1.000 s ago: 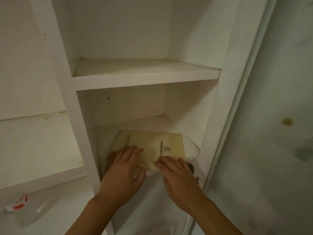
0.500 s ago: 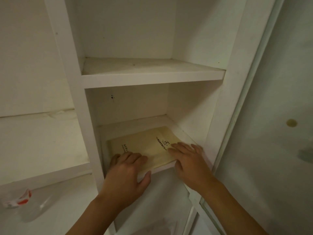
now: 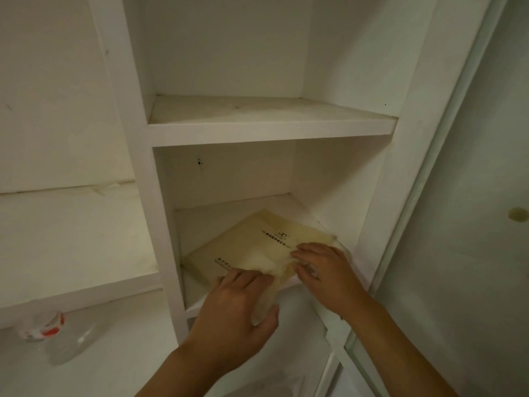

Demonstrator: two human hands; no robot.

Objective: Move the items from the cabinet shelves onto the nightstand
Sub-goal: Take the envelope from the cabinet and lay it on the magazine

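A flat, yellowish plastic packet (image 3: 257, 245) with black print lies on the lower shelf (image 3: 200, 224) of the narrow white cabinet column. My left hand (image 3: 237, 308) grips its near edge, fingers on top and thumb underneath, and the plastic bunches there. My right hand (image 3: 323, 270) holds the packet's right corner, fingers laid over the top and the corner crumpled under them. The packet's near edge hangs past the shelf front.
The shelf above (image 3: 269, 116) is bare. A clear plastic bottle with a red-and-white label (image 3: 54, 336) lies on a low surface at the bottom left. A wide white shelf (image 3: 71, 247) runs left; a glass sliding door (image 3: 463, 253) stands to the right.
My left hand went from lying on the packet to gripping its near edge with the thumb underneath. My right hand closed on the right corner. The packet is rumpled and drawn toward me.
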